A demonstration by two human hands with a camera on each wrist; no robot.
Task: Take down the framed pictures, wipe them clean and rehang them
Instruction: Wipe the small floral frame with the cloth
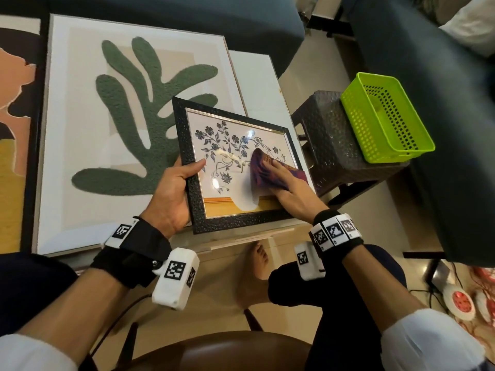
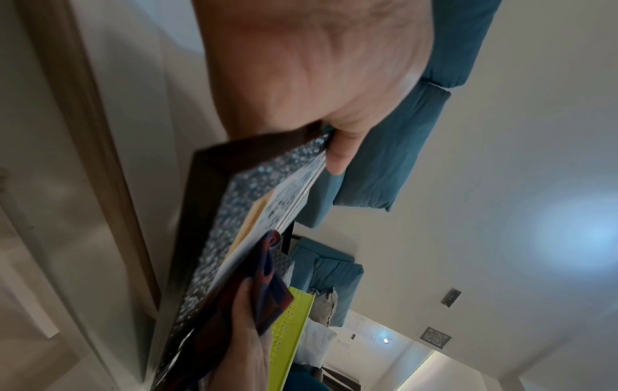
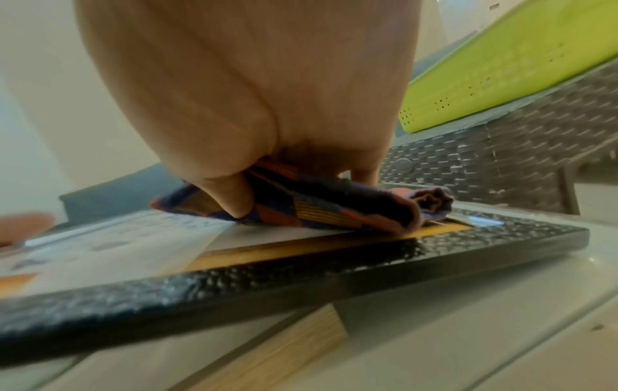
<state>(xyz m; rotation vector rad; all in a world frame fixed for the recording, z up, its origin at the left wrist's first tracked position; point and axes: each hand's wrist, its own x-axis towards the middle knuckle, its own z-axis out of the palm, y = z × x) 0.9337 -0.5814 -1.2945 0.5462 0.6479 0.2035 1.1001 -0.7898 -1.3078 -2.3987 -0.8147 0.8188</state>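
Note:
A small picture in a black pebbled frame (image 1: 198,207), with a floral print under glass, sits tilted over the white table (image 1: 257,84). Its left side is raised and its right corner rests on the tabletop. My left hand (image 1: 184,180) grips the frame's left edge, thumb on the front. My right hand (image 1: 284,180) holds a folded purple and orange cloth (image 1: 258,170) against the glass on the right, fingers over it. In the right wrist view the thumb (image 3: 230,195) is tucked into a fold of the cloth (image 3: 327,209) above the frame (image 3: 301,280). The left wrist view shows the frame (image 2: 240,201) edge-on.
A large white-framed picture of a green leaf shape (image 1: 134,116) lies flat on the table under the small frame's left side. Another picture (image 1: 16,129) lies at the far left. A lime green basket (image 1: 383,116) stands on a dark woven stool (image 1: 334,145) to the right. Dark sofas are behind.

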